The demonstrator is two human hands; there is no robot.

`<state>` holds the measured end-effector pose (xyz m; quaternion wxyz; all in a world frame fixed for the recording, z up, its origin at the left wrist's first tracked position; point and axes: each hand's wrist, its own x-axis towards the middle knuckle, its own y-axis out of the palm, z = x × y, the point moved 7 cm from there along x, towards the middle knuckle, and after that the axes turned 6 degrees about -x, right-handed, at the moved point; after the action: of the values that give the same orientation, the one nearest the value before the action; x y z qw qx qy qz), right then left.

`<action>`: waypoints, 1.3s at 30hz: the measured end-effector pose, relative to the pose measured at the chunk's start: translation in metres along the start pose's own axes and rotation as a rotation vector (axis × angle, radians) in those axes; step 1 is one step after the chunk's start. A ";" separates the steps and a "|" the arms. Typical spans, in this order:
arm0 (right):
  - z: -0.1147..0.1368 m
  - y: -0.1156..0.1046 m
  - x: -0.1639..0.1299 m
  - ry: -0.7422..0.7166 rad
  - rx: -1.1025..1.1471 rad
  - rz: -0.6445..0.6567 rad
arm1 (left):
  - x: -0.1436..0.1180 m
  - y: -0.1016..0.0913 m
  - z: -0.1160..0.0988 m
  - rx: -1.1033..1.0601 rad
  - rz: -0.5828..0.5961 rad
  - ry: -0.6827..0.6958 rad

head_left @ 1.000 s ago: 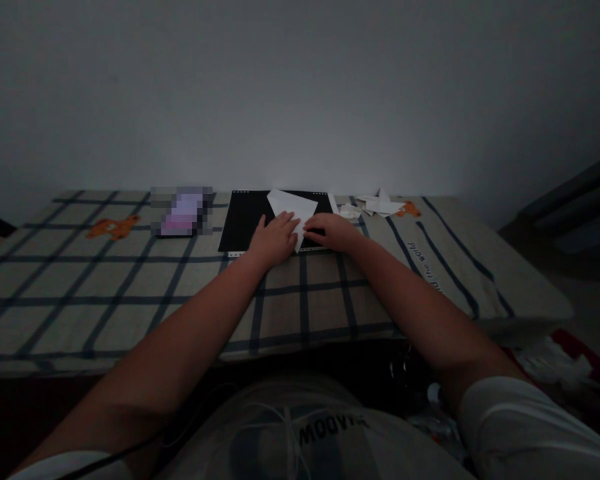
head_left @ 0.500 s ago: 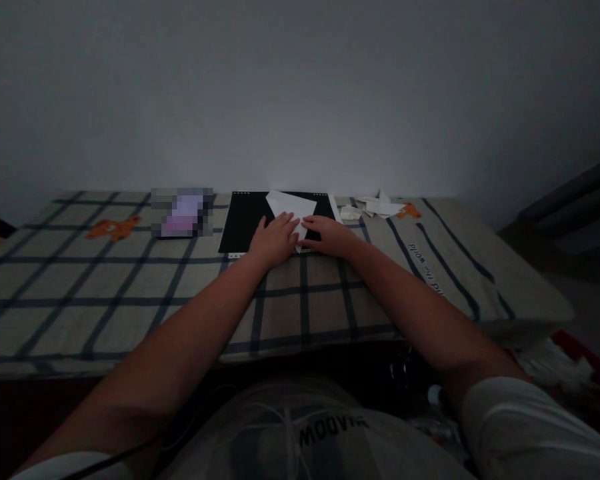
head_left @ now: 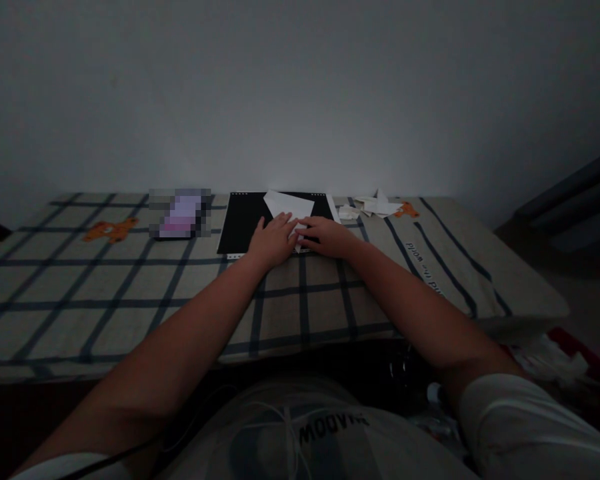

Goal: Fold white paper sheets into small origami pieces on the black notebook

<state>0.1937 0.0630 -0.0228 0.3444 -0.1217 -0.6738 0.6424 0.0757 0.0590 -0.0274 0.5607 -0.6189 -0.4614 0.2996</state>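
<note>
- my left hand point(head_left: 273, 241) lies flat, fingers spread, pressing the white folded paper point(head_left: 287, 208) down; it grasps nothing, it only pins the sheet.
- my right hand point(head_left: 327, 237) meets it from the other side, fingertips on the paper's near edge; whether they pinch that edge or merely press it, i cannot tell.
- the paper rests on a black mat point(head_left: 243, 223) at the far side of the checked surface point(head_left: 130, 293), near the wall.
- step in hand, as i judge it: flattening a fold, the two hands touching over the crease.
- the next move would call for firm, even pressure along the crease, with the sheet held against sliding on the mat.
- other paper pieces point(head_left: 375, 205) lie just right of the mat; a blurred pink object point(head_left: 180, 213) lies left of it.
</note>
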 end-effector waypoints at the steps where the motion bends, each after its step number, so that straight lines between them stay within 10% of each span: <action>1: -0.001 0.000 0.000 0.000 -0.001 -0.005 | 0.000 0.000 0.000 0.000 -0.001 0.002; 39: -0.016 0.010 0.001 0.181 0.011 -0.016 | 0.002 0.001 0.001 0.000 0.039 0.012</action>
<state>0.2004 0.0780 -0.0327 0.4099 -0.1719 -0.6374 0.6295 0.0758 0.0610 -0.0284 0.5573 -0.6296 -0.4458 0.3069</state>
